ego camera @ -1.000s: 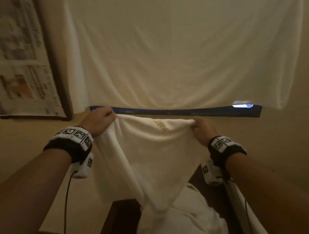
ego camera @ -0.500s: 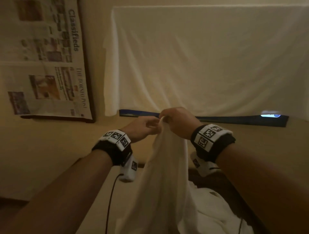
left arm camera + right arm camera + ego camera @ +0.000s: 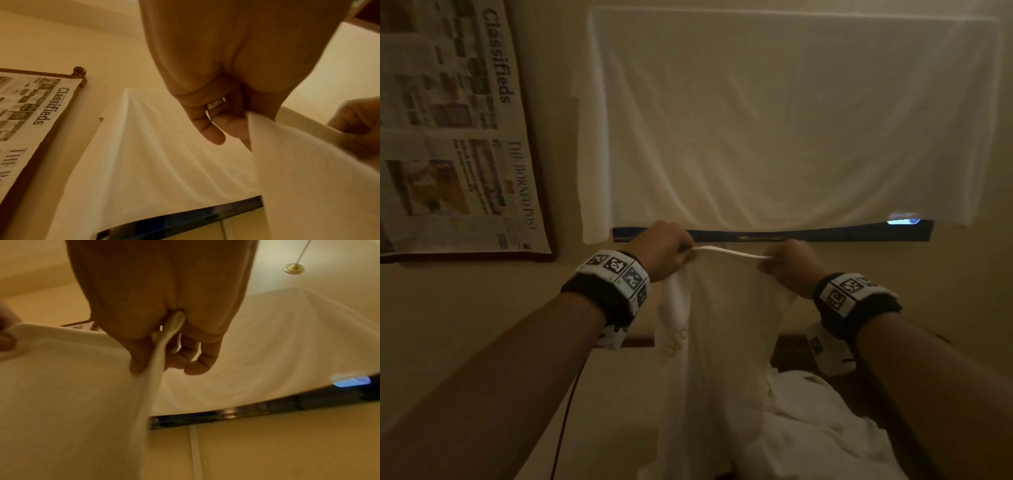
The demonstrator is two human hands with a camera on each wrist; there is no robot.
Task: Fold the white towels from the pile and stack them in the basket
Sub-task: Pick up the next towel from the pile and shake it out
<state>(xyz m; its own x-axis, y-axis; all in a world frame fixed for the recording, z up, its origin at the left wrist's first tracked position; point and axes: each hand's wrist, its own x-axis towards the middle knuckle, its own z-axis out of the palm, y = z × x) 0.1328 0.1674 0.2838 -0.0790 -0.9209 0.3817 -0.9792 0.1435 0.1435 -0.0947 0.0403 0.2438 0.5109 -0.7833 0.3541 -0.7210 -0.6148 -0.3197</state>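
I hold a white towel [image 3: 726,325] up in the air, folded in half and hanging down. My left hand [image 3: 671,251] pinches its top left corner, and my right hand [image 3: 787,263] pinches the top right corner; the top edge stretches short and taut between them. In the left wrist view my left hand [image 3: 232,120] grips the towel [image 3: 308,178] between thumb and curled fingers. In the right wrist view my right hand [image 3: 164,353] clamps the towel's edge [image 3: 61,394] the same way. Below lies a pile of white towels [image 3: 808,428]. No basket is in view.
A white cloth [image 3: 774,120] hangs over a dark screen [image 3: 808,235] on the wall ahead. A newspaper on a wooden rod [image 3: 455,137] hangs at the left. Dark wooden furniture [image 3: 791,349] stands under the pile.
From a wide spread my hands met and doubled the towel; now they have drawn apart again along the folded top edge. The view has tilted up slightly.
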